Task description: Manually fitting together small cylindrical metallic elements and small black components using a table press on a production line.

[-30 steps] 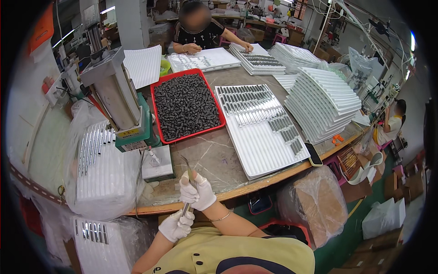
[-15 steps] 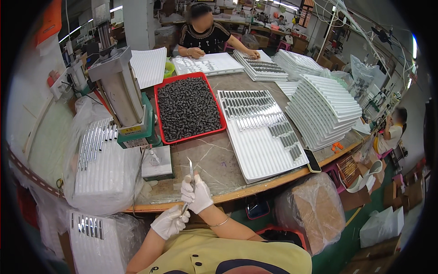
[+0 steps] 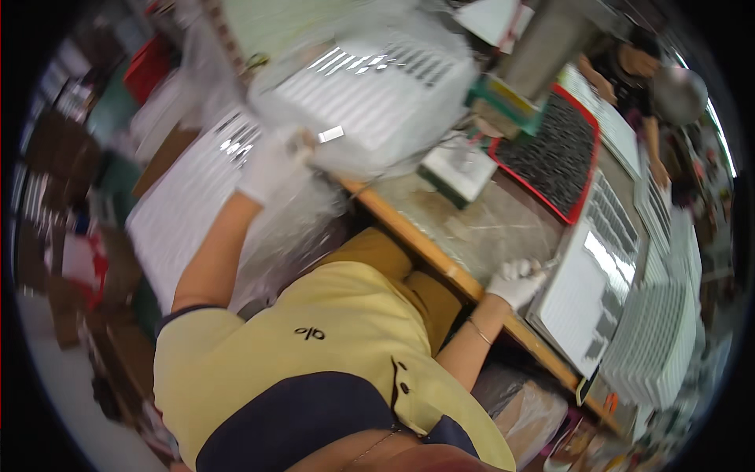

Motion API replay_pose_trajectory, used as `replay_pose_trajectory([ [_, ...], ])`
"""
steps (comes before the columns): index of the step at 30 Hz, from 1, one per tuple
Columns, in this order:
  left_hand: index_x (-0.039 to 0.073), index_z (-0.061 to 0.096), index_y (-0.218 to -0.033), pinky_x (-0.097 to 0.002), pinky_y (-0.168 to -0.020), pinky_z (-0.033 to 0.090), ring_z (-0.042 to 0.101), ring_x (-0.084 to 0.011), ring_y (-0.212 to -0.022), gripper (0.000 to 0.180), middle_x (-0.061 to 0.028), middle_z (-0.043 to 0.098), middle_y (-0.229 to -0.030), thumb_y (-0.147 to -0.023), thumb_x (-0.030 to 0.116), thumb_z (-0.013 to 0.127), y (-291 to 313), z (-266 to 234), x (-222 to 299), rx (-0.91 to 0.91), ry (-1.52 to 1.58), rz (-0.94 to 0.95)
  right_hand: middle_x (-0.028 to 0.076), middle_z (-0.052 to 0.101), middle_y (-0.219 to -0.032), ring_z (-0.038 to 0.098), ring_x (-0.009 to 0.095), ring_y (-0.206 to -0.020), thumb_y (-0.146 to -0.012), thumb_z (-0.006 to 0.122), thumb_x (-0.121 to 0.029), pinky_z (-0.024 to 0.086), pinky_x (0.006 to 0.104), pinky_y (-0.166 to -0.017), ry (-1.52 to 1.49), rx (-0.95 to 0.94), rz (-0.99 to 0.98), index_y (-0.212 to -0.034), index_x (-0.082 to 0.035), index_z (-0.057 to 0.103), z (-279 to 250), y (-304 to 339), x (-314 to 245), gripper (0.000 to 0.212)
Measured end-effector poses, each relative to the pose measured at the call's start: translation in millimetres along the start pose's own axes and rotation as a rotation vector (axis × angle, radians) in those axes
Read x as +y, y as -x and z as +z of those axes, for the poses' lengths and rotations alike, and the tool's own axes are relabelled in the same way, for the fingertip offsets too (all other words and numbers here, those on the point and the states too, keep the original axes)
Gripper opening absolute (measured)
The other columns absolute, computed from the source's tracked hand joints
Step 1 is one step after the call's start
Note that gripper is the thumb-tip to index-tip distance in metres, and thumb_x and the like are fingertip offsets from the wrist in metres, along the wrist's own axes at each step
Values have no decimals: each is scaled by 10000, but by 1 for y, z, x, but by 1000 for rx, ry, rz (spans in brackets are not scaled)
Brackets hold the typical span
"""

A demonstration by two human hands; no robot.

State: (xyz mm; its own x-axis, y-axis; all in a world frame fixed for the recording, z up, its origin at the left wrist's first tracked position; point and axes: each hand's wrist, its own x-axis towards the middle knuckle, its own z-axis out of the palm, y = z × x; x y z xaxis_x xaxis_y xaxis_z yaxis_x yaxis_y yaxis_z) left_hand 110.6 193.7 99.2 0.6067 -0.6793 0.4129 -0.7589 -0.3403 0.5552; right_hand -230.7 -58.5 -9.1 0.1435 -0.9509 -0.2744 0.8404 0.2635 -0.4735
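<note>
My left hand [image 3: 271, 165], in a white glove, is stretched out over the stack of ribbed white trays beside the table. Its fingers are closed, and a short shiny silver tube [image 3: 331, 134] shows at their tips, though blurred. Close by, a plastic-wrapped ribbed tray [image 3: 354, 118] bears rows of silver tubes. My right hand [image 3: 515, 283], also gloved, is closed around a slim pointed metal tool [image 3: 550, 263] above the table's front edge. Beside it lies a ribbed white tray [image 3: 562, 315] partly filled with dark and silver pieces.
A green-based press [image 3: 511, 102] stands behind a small white-topped block [image 3: 458, 169]. The red tray's rim [image 3: 543, 200] surrounds many dark plugs. Stacked white trays [image 3: 649, 338] rise beyond my right hand. Another person [image 3: 629, 71] works across the table [image 3: 425, 212].
The view has swung left and tilted. My hands have parted: the left has gone out to the tray stack at the side, the right stays by the table edge with its metal tool.
</note>
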Motion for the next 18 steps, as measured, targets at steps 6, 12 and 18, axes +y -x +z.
replay_pose_trajectory([
  [6, 108, 635, -982, -354, -757, 478, 623, -272, -855, 258, -125, 651, -924, -751, 223, 620, 19, -74, -167, 224, -402, -559, -25, 357, -502, 218, 97, -365, -946, 329, -446, 176, 230, -307, 127, 74, 74, -730, -138, 475, -17, -14, 8, 404],
  [12, 98, 660, -969, -389, -767, 474, 604, -312, -862, 273, -155, 631, -928, -755, 265, 631, 21, -67, -193, 165, -557, -579, -26, 347, -488, 209, 97, -355, -949, 350, -447, 171, 235, -310, 145, 139, 82, -717, -144, 467, -9, -8, 8, 399],
  [18, 83, 654, -1013, -400, -812, 449, 574, -322, -933, 293, -172, 621, -946, -812, 277, 565, 17, -57, -215, 319, -560, -475, -27, 352, -499, 207, 95, -360, -949, 354, -447, 168, 232, -314, 196, 129, 85, -720, -145, 461, -7, -10, 9, 393],
])
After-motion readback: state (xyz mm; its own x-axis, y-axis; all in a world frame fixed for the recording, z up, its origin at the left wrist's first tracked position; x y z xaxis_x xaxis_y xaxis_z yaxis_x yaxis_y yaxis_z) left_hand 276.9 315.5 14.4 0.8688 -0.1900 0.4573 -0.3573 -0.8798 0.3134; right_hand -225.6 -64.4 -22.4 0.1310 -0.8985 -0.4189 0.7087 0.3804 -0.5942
